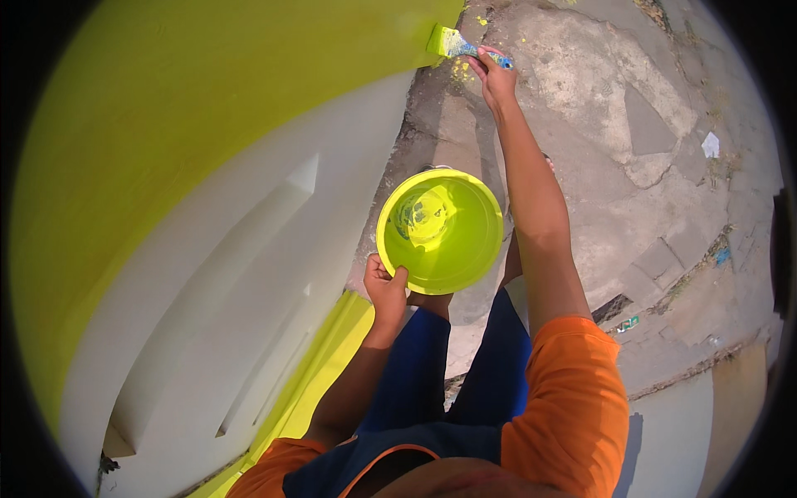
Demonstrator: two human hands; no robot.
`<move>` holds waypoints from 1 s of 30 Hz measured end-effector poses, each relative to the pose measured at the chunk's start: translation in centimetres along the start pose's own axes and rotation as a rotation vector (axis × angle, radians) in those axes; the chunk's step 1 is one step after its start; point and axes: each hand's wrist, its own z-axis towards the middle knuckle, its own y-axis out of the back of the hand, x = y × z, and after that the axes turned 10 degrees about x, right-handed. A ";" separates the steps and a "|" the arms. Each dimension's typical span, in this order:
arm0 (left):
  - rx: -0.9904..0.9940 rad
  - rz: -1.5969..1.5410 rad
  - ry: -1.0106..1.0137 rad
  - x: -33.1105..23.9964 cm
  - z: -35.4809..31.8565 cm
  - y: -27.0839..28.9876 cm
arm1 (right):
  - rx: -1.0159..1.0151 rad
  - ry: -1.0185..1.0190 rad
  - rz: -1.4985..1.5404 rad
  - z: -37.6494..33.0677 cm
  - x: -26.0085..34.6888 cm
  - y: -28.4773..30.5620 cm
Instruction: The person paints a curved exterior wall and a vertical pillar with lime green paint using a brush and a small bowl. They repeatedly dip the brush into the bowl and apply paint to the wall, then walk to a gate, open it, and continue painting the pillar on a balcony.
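Observation:
My left hand (387,292) grips the near left rim of a round yellow-green bucket (473,241), thumb over the edge. Yellow-green paint coats the inside of the bucket, with a darker patchy area at its bottom. Stretched far forward, my right hand (496,76) is closed round the blue, paint-spotted handle of a paintbrush (452,43). The brush's wide bristles are covered in yellow-green paint and touch the edge of the yellow-green wall (249,75).
A white wall section (332,158) with recesses lies left of the bucket. Cracked concrete ground (573,91) with yellow paint drips spreads to the right. Scraps of litter (711,145) lie there. A yellow-green painted strip (328,349) runs beside my left arm.

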 end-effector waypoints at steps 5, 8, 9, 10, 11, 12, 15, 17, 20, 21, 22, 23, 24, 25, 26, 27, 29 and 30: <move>0.007 -0.020 0.019 -0.7 0.1 0.0 | 0.221 -0.130 0.227 -4.6 2.4 -0.2; 0.046 0.008 -0.016 -0.8 0.3 0.4 | 0.226 -0.174 0.173 -4.9 0.4 -0.9; 0.041 0.026 -0.021 -0.7 0.3 0.5 | 0.176 -0.161 0.127 -4.3 -0.7 -1.2; 0.039 0.043 -0.022 -0.5 0.2 0.7 | 0.077 -0.167 0.069 -3.7 -1.7 -1.3; 0.030 0.051 -0.028 -0.2 0.3 0.6 | 0.030 -0.127 0.014 -3.0 -2.7 -1.4; 0.014 0.045 -0.029 0.1 0.3 0.5 | -0.060 -0.100 -0.054 -2.4 -3.4 -1.3; -0.029 0.008 -0.080 0.3 0.2 0.1 | -0.298 -0.100 -0.384 -1.0 -2.8 -0.9; -0.018 0.042 -0.066 -0.6 -0.3 -0.2 | -0.367 -0.121 -0.447 -1.5 -0.6 -0.8; 0.002 0.111 -0.092 -3.4 -0.7 -1.7 | -0.297 -0.088 -0.258 -2.8 5.3 -2.7; 0.022 0.122 -0.102 -4.6 -1.2 -2.0 | -0.292 -0.103 -0.218 -4.3 7.2 -3.1; 0.030 0.134 -0.080 -6.1 -1.7 -2.7 | -0.254 -0.092 -0.205 -6.0 9.6 -3.5; 0.032 0.117 -0.106 -7.5 -2.3 -3.5 | -0.250 -0.092 -0.159 -7.8 12.1 -3.9; 0.049 0.129 -0.136 -8.9 -2.8 -4.2 | -0.261 -0.119 -0.141 -9.5 14.7 -4.2; 0.061 0.135 -0.154 -10.8 -3.6 -4.8 | -0.247 -0.121 -0.107 -11.0 17.7 -4.7; 0.083 0.116 -0.158 -12.1 -4.7 -5.1 | -0.267 -0.140 -0.120 -13.0 20.2 -4.5; 0.103 0.082 -0.125 -13.4 -5.4 -5.2 | -0.252 -0.142 -0.092 -15.2 22.6 -3.9; 0.067 0.127 -0.208 -16.1 -7.4 -6.1 | -0.237 -0.142 -0.082 -17.1 27.8 -4.0; 0.064 0.110 -0.241 -17.4 -8.7 -6.3 | -0.273 -0.168 -0.088 -18.7 30.4 -3.8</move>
